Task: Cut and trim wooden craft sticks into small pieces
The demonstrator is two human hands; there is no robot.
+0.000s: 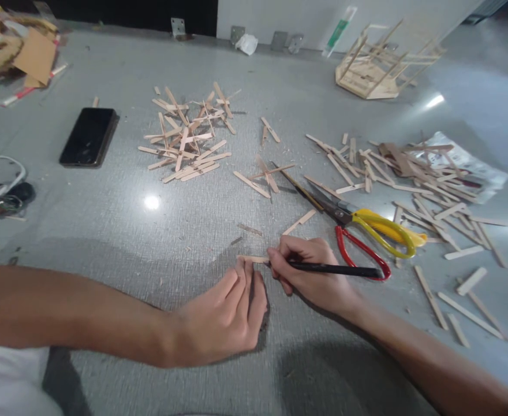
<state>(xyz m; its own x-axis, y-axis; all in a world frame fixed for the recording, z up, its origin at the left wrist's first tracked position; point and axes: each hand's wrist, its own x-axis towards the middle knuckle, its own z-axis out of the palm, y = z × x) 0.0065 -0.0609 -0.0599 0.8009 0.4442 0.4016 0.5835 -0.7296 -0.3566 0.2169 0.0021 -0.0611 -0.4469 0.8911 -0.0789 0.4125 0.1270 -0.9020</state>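
My left hand (pixel 230 309) is closed, its fingertips pressing on a short wooden craft stick (pixel 254 259) on the grey table. In my right hand (pixel 308 266) is a black pen (pixel 336 269), gripped as for writing, with its tip at the right end of that stick. Just beyond my right hand lie scissors (pixel 344 216) with one red and one yellow handle, their blades apart. A notched craft stick (pixel 299 222) rests between the scissors and my right hand. My left fingers partly hide the stick they touch.
A pile of craft sticks (pixel 185 141) lies at the back middle, and more loose sticks (pixel 436 185) spread over the right side. A stick frame (pixel 379 66) stands at the back right. A phone (pixel 88 137) and a white cable (pixel 7 167) are on the left.
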